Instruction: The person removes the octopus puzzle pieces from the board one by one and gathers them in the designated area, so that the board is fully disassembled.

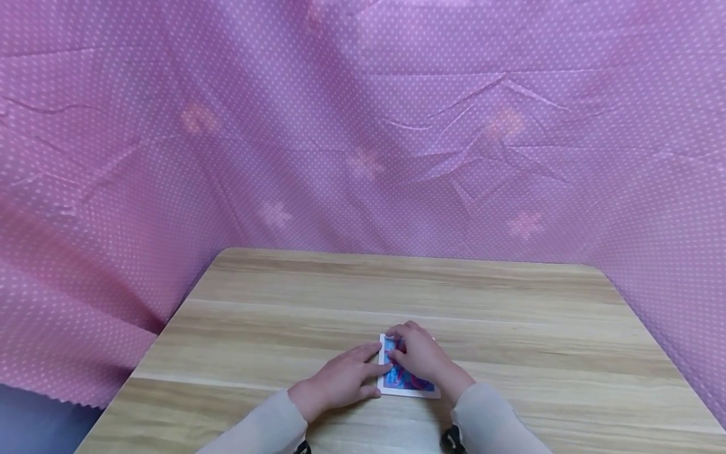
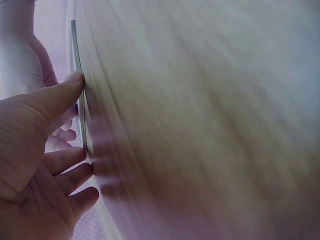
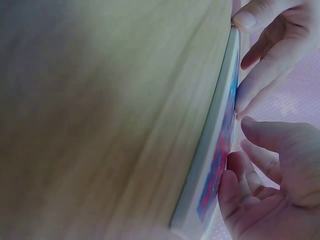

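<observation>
A flat, white-bordered board [image 1: 409, 393] with a swirling blue, red and purple picture lies on the wooden table. My left hand [image 1: 345, 377] is at its left side, one finger reaching onto the picture and the thumb by the lower left corner. In the left wrist view, the left thumb and fingertips touch the board's thin edge [image 2: 75, 50]. Over the board's upper right is my right hand [image 1: 422, 355]. The right wrist view shows its bent fingers [image 3: 229, 187] touching the picture, thumb held apart; I see nothing between them.
The light wooden table [image 1: 227, 328] spreads around the board on all sides. Pink polka-dotted cloth [image 1: 363, 126] hangs behind the table and along both sides. Dark bands [image 1: 452, 438] show at the sleeve cuffs.
</observation>
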